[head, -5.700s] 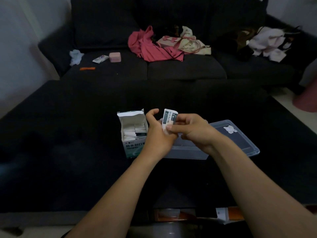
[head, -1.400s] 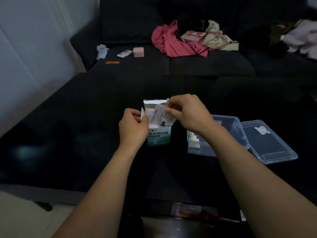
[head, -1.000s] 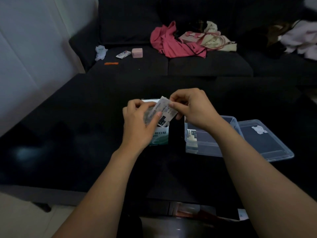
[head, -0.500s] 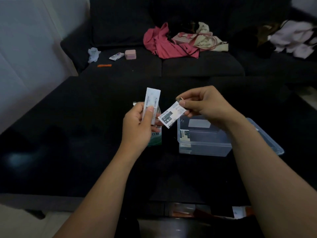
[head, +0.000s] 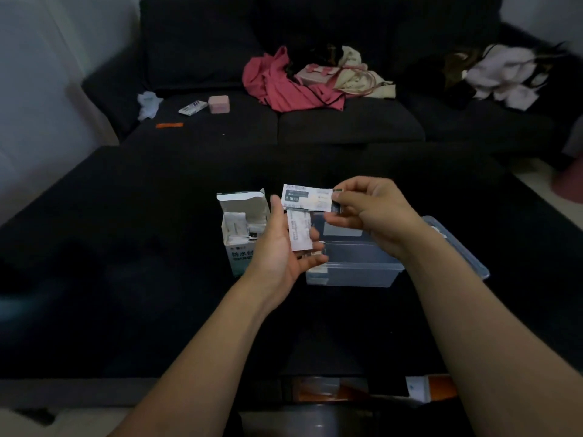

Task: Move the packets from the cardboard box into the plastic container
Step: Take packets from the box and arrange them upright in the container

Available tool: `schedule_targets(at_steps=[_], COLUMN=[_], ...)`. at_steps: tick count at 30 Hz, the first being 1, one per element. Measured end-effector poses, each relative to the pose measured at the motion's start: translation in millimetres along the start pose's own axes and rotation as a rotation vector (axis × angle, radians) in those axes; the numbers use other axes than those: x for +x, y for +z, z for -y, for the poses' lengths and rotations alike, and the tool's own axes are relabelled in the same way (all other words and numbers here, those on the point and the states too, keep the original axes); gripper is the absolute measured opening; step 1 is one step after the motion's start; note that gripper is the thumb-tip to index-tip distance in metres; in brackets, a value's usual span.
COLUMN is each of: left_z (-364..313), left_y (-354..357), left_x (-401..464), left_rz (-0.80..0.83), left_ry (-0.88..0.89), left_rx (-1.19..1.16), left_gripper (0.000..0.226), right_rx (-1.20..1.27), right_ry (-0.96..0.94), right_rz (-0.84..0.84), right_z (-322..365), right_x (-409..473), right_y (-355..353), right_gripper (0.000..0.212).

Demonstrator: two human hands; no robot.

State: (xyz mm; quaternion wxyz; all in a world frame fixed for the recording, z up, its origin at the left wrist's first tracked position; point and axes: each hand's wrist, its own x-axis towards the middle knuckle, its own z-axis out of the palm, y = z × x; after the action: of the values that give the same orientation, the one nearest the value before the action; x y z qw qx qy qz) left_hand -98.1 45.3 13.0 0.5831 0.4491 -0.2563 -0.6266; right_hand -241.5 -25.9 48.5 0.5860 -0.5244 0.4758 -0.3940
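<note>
Right hand pinched one packet by its end; left hand loosely held another packet. Both looked thin, light, bendable; edges suit gripping.

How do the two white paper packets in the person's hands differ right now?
The packet pinched by the right hand, the upper packet, lies level and shows a dark printed panel. The lower packet, resting against the left hand, stands upright and shows a plain pale face. Both are flat white strips held above the dark table.
</note>
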Motion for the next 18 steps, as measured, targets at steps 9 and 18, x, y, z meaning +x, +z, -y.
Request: schedule_targets(at_steps=[9, 18], left_z=[6.9, 14.3], left_y=[19.7, 22.3], left_x=[9.2, 16.9], left_rz=[-0.052, -0.127], left_ry=[-0.105, 0.063], left_rx=[-0.355, -0.148], left_gripper=[0.038, 0.018], right_rx=[0.154, 0.397], right_ry=[0.002, 0.133], right_rz=[-0.262, -0.229], right_z=[-13.5, -24.1], right_x=[-8.2, -12.8], right_y=[1.5, 11.4], right_gripper=[0.008, 0.013])
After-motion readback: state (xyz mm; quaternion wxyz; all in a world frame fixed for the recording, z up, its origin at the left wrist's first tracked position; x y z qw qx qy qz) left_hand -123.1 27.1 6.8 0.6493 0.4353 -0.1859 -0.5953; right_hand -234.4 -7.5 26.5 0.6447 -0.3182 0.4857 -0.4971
